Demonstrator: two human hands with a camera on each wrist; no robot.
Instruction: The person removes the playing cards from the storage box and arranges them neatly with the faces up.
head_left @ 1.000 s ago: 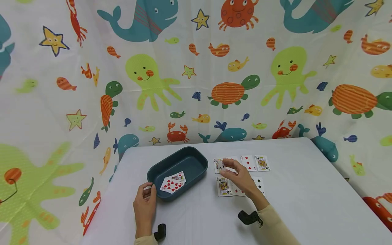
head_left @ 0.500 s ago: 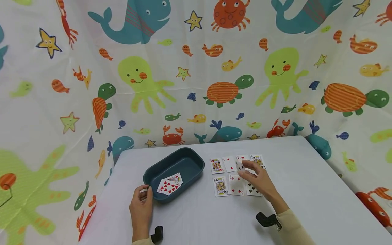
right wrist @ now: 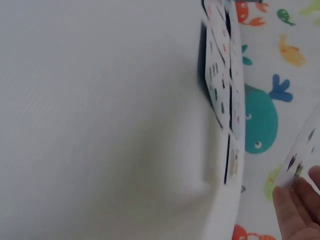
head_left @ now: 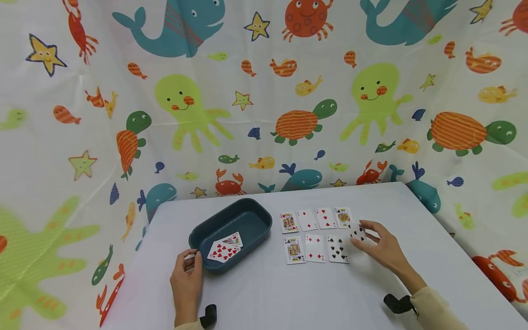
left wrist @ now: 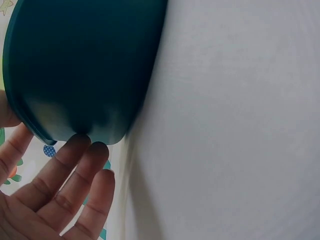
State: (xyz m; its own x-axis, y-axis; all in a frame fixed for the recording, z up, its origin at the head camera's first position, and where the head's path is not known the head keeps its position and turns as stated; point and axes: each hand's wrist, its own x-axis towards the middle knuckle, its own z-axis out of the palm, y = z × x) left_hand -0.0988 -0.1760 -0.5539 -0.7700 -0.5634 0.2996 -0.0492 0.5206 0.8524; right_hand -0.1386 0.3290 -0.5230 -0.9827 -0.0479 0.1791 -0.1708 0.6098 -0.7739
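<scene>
In the head view my left hand (head_left: 186,277) holds the near left corner of a dark teal plastic tub (head_left: 256,241). Its fingertips meet the tub's outer wall in the left wrist view, with the thumb at the rim. Two overlapping playing cards, one a hearts card (head_left: 222,251), lie inside the tub. My right hand (head_left: 383,250) pinches a black-suited playing card (head_left: 356,232) between thumb and fingers, tilted above the table. That card is just right of the spades card (head_left: 338,249), which ends the front row. This row also has a king (head_left: 294,250) and a diamonds card (head_left: 315,248).
Behind the front row lies a back row of several face-up cards, from a red-suit king (head_left: 289,222) to a black-suit king (head_left: 342,217). A white cloth (head_left: 264,298) covers the table. A curtain (head_left: 247,82) printed with sea animals hangs behind and at both sides.
My right hand has carried the pinched card rightward, from over the back row's left end to beyond the front row's right end. My left hand stays at the tub; the head view has shifted slightly.
</scene>
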